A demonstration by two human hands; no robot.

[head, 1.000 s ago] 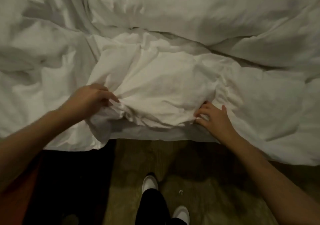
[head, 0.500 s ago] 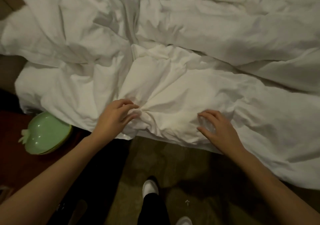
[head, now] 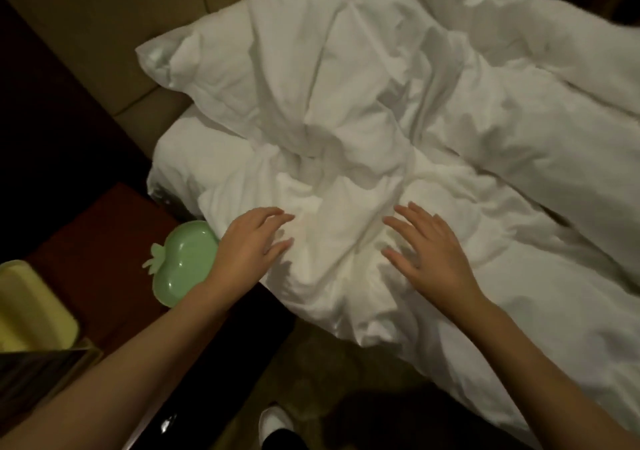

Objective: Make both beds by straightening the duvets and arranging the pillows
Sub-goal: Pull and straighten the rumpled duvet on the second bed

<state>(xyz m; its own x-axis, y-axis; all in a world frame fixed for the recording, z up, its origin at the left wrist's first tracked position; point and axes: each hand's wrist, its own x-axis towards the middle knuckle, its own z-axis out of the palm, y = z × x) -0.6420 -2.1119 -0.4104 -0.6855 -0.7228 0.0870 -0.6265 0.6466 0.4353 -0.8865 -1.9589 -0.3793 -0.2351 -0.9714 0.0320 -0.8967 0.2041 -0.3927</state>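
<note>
Both hands hover spread and empty over the rumpled white duvet (head: pixel 346 179): left hand (head: pixel 249 242) at 8 o'clock, right hand (head: pixel 426 249) at 5. Best to pinch the near edge at 2 spots and draw it evenly, avoiding the green dish (head: pixel 180 262) at 9. Pillow (head: pixel 214 51) lies at 11.

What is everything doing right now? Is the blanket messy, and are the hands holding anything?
White crumpled duvet: rumpled and bunched, not straightened, its edge hanging over the bed side.
White pillow: at the head of the bed, creased, partly under the duvet.
Left hand: open, fingers spread over the duvet, no grip.
Right hand: open, fingers spread over the duvet, no grip.
Green apple-shaped dish: upright on the dark red bedside surface, nothing visible inside.
</note>
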